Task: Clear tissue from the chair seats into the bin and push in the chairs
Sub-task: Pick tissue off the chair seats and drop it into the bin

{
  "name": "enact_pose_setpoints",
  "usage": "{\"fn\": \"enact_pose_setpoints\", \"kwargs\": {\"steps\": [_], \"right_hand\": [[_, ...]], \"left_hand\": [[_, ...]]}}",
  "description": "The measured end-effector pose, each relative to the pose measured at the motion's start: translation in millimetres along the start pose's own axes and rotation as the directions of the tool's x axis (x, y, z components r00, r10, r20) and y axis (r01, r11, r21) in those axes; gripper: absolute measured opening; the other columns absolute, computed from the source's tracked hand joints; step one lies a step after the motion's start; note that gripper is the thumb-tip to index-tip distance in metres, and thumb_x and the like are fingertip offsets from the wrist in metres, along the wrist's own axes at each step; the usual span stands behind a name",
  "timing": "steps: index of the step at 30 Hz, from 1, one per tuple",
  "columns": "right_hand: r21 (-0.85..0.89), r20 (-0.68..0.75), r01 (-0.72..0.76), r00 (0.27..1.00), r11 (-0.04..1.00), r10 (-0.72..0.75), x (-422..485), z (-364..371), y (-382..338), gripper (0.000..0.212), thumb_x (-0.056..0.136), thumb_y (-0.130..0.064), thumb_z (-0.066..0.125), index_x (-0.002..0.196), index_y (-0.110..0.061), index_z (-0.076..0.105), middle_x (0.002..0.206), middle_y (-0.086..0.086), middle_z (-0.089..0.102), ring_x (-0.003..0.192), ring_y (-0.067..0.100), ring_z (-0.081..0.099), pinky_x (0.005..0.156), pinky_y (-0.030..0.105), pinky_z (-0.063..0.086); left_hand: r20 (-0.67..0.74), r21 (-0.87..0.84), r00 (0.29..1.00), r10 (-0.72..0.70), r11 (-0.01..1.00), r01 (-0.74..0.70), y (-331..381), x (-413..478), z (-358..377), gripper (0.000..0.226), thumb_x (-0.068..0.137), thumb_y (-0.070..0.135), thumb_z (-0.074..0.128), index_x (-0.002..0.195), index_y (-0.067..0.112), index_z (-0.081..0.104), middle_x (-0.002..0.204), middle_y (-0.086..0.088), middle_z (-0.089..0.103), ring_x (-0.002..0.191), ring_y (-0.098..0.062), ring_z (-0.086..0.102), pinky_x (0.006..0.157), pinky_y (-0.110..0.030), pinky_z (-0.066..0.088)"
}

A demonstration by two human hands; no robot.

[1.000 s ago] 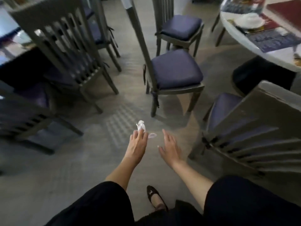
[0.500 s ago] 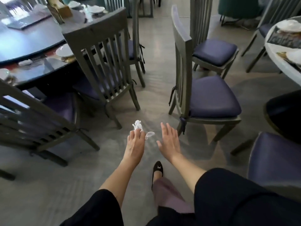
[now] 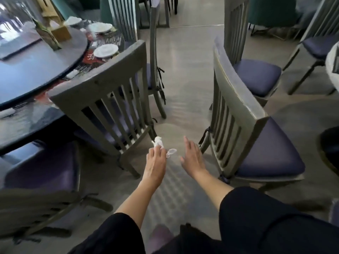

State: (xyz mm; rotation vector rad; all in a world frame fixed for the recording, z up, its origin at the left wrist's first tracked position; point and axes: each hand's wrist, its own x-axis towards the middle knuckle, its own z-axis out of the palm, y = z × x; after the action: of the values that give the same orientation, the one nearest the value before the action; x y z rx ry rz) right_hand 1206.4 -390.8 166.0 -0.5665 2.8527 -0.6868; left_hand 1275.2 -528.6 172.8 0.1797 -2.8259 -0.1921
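Note:
My left hand (image 3: 156,160) pinches crumpled white tissue (image 3: 159,141) at its fingertips, held out low over the floor. My right hand (image 3: 191,158) is beside it, fingers straight and holding nothing. A grey slat-backed chair (image 3: 102,92) with a purple seat stands just left of my hands, tucked toward the round table (image 3: 27,70). Another grey chair (image 3: 238,114) with a purple cushion (image 3: 269,153) stands to the right, its back close to my right hand. No bin is in view.
The dark round table carries plates (image 3: 106,50), a tissue box (image 3: 61,32) and a menu stand. A third chair (image 3: 36,180) is at lower left, more chairs (image 3: 256,76) stand behind. A white table edge (image 3: 333,68) shows at far right. An aisle of grey floor (image 3: 185,70) runs ahead.
The view has swung left and forward along the aisle; the chairs on both sides are now closer. My left hand keeps pinching the tissue and my right hand stays open.

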Motion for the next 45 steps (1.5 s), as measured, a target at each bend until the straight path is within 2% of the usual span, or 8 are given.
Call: {"fn": "enact_pose_setpoints", "kwargs": {"steps": [9, 15, 24, 28, 35, 40, 42, 45], "right_hand": [[-0.125, -0.097, -0.055, 0.994, 0.991, 0.043, 178, -17, 8, 0.08, 0.085, -0.014, 0.056, 0.151, -0.01, 0.011, 0.138, 0.012, 0.038, 0.121, 0.028, 0.04, 0.106, 0.036, 0.033], [-0.039, -0.227, -0.151, 0.964, 0.988, 0.139, 315, -52, -8, 0.08, 0.089, -0.019, 0.059, 0.152, -0.012, 0.01, 0.145, 0.011, 0.033, 0.129, 0.027, 0.035, 0.109, 0.036, 0.034], [-0.037, -0.263, -0.285, 0.927, 0.958, 0.266, 465, -82, 11, 0.077, 0.091, -0.021, 0.056, 0.151, -0.011, 0.009, 0.144, 0.012, 0.033, 0.131, 0.028, 0.033, 0.113, 0.037, 0.025], [-0.067, -0.251, -0.296, 0.929, 0.953, 0.271, 537, -96, 25, 0.077, 0.091, -0.023, 0.055, 0.151, -0.009, 0.008, 0.141, 0.013, 0.038, 0.129, 0.028, 0.036, 0.112, 0.038, 0.026], [0.103, -0.223, -0.299, 0.922, 0.949, 0.315, 628, -127, 48, 0.073, 0.093, -0.021, 0.054, 0.15, -0.007, 0.011, 0.141, 0.015, 0.041, 0.127, 0.03, 0.037, 0.105, 0.037, 0.033], [0.313, -0.308, -0.289, 0.87, 0.905, 0.385, 670, -154, 78, 0.055, 0.094, -0.036, 0.054, 0.136, -0.005, 0.036, 0.129, 0.016, 0.052, 0.117, 0.032, 0.05, 0.086, 0.036, 0.042], [0.373, -0.304, -0.235, 0.883, 0.898, 0.357, 687, -160, 87, 0.053, 0.094, -0.042, 0.054, 0.132, -0.009, 0.04, 0.124, 0.014, 0.056, 0.113, 0.03, 0.054, 0.084, 0.036, 0.043], [0.487, -0.338, -0.259, 0.825, 0.834, 0.453, 717, -168, 106, 0.057, 0.092, -0.046, 0.055, 0.136, -0.014, 0.04, 0.124, 0.011, 0.058, 0.112, 0.028, 0.056, 0.084, 0.033, 0.043]], "left_hand": [[0.057, -0.033, 0.991, 0.124, 0.992, -0.122, -40, 185, 52, 0.039, 0.055, -0.012, 0.072, 0.082, 0.008, 0.052, 0.088, -0.013, 0.054, 0.07, -0.03, 0.051, 0.058, -0.037, 0.048], [0.027, -0.082, 0.988, 0.154, 0.985, -0.152, -54, 345, 67, 0.035, 0.059, -0.012, 0.069, 0.085, 0.006, 0.055, 0.088, -0.015, 0.055, 0.072, -0.03, 0.051, 0.058, -0.038, 0.046], [0.112, -0.134, 0.993, 0.034, 0.991, -0.019, -42, 502, 106, 0.023, 0.081, -0.005, 0.056, 0.103, 0.002, 0.053, 0.108, -0.019, 0.049, 0.09, -0.033, 0.044, 0.072, -0.037, 0.038], [0.037, -0.151, 0.999, -0.028, 0.988, 0.033, -38, 574, 123, 0.025, 0.087, -0.002, 0.047, 0.112, 0.002, 0.049, 0.116, -0.019, 0.045, 0.095, -0.031, 0.041, 0.078, -0.035, 0.035], [0.013, -0.13, 1.0, -0.028, 0.991, 0.03, -43, 679, 144, 0.029, 0.081, -0.01, 0.05, 0.109, 0.0, 0.051, 0.115, -0.021, 0.046, 0.094, -0.034, 0.042, 0.08, -0.039, 0.036], [0.04, -0.108, 0.999, 0.019, 0.994, -0.015, -41, 737, 177, 0.025, 0.084, -0.005, 0.045, 0.106, 0.005, 0.051, 0.112, -0.016, 0.049, 0.095, -0.03, 0.042, 0.082, -0.035, 0.035], [-0.004, -0.177, 1.0, 0.026, 0.984, -0.026, -33, 759, 181, 0.022, 0.085, -0.006, 0.046, 0.104, 0.003, 0.052, 0.109, -0.018, 0.05, 0.097, -0.032, 0.043, 0.086, -0.038, 0.038], [-0.091, -0.372, 0.996, 0.019, 0.927, -0.052, -25, 793, 191, 0.016, 0.088, -0.009, 0.047, 0.1, -0.003, 0.054, 0.104, -0.021, 0.052, 0.098, -0.037, 0.045, 0.087, -0.047, 0.042]]}}
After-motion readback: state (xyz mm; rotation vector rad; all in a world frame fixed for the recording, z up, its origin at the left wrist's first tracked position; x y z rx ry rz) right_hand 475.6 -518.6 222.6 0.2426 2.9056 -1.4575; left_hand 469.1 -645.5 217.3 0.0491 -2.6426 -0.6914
